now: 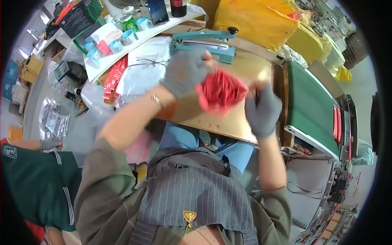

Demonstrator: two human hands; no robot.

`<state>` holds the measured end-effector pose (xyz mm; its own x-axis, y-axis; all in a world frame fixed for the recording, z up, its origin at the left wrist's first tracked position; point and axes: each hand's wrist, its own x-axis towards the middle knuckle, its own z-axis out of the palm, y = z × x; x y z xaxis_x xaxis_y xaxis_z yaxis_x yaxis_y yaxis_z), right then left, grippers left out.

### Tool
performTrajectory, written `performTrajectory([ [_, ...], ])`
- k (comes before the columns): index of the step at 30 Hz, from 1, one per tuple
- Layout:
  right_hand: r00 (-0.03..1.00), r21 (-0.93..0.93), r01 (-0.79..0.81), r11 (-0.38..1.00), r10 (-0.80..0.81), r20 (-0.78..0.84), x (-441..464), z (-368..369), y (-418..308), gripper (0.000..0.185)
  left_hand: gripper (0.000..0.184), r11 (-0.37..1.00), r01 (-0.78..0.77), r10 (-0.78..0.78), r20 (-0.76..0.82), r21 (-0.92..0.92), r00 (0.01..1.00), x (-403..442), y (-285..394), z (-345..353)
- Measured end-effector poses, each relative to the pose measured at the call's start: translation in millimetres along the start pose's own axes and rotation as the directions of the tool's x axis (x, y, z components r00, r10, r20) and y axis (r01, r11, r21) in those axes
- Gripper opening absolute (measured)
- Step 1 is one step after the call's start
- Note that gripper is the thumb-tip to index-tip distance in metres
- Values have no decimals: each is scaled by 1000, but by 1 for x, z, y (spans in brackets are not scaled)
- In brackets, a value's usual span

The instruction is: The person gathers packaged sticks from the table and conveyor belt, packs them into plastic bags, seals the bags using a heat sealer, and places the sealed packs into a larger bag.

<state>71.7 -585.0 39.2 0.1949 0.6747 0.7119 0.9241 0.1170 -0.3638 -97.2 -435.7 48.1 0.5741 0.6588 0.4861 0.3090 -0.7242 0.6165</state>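
A bright red, crumpled and pleated piece (pixel 222 92), blurred by motion, hangs in the air between my hands above the tan work table (pixel 245 122). Whether it is cloth or film I cannot tell. My left hand (pixel 188 71), in a grey glove with bare fingertips, is closed on its upper left edge. At its right edge, my right hand (pixel 263 108), gloved alike, is pinched closed. Behind the red piece stands a teal impulse sealer (pixel 204 45) with a black knob. Clear plastic bags (pixel 141 75) lie stacked left of my left hand.
A green conveyor belt (pixel 312 102) runs along the right, with red strips (pixel 337 124) on it. A white shelf (pixel 163 29) at upper left bears tape rolls, a can and a phone. Yellow sacking (pixel 257 20) lies at the back. A co-worker's gloved hand (pixel 51 143) is at far left.
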Motion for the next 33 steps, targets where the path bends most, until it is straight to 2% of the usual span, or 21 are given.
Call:
performTrajectory([
  [1,991,-93,-36,995,47,128,19,5,24,8,11,1000,-10,10,0,-8,1000,21,-7,-7],
  [2,962,-190,-57,980,105,252,36,7,46,10,14,964,263,-259,365,39,894,40,-10,-15],
  [3,941,-136,-128,982,163,295,49,-3,53,10,18,858,480,-470,654,181,593,48,-11,-16],
  [4,918,-85,-197,977,214,333,64,-15,54,11,18,864,473,-458,654,169,602,51,-10,-14],
  [6,941,-91,-207,974,224,254,72,-24,50,11,22,998,41,-29,226,-50,974,53,-11,-5],
  [7,956,-29,-248,968,250,156,69,-16,57,10,25,984,-165,167,25,-74,986,59,-11,0],
  [8,959,39,-279,960,276,56,66,-7,66,10,25,982,-173,176,26,-81,984,62,-10,4],
  [9,917,-54,-310,949,314,245,65,0,86,10,26,984,129,-90,283,-122,955,63,2,1],
  [10,681,-33,-586,810,514,521,72,-6,82,9,27,903,422,-322,522,-81,790,64,13,-4],
  [14,765,333,-625,706,469,442,69,-19,83,7,31,923,191,-72,338,-334,938,66,14,-11],
  [15,796,451,-602,659,450,405,64,-20,84,7,32,966,164,-83,360,-201,929,66,13,-15],
  [18,649,176,-670,721,455,610,71,-32,84,8,31,955,249,-124,548,-159,827,67,8,-12],
  [20,741,325,-608,724,370,561,76,-43,76,17,30,935,240,-73,519,-261,852,65,17,-22],
  [22,992,473,-127,872,113,57,88,-53,16,25,28,899,287,-51,571,-331,819,65,40,-38],
  [24,949,-6,163,987,-155,276,84,-39,11,31,24,882,273,-14,557,-384,831,61,61,-50],
  [25,858,-5,217,976,-189,478,81,-23,22,30,20,863,258,22,541,-435,841,61,64,-52],
  [26,885,288,-65,955,-79,460,72,-8,31,29,20,863,260,21,544,-434,839,63,53,-43],
  [28,909,371,-253,893,89,407,77,9,30,28,20,849,-353,401,45,-393,915,65,32,-27],
  [29,887,469,-388,793,182,425,83,14,29,28,25,852,-98,162,82,-515,983,64,20,-26],
  [30,852,553,-502,664,270,449,91,18,30,28,25,854,-91,153,81,-513,985,62,8,-21],
  [33,938,106,-177,978,135,319,102,78,58,28,34,791,296,-82,386,-536,919,42,-63,32],
])
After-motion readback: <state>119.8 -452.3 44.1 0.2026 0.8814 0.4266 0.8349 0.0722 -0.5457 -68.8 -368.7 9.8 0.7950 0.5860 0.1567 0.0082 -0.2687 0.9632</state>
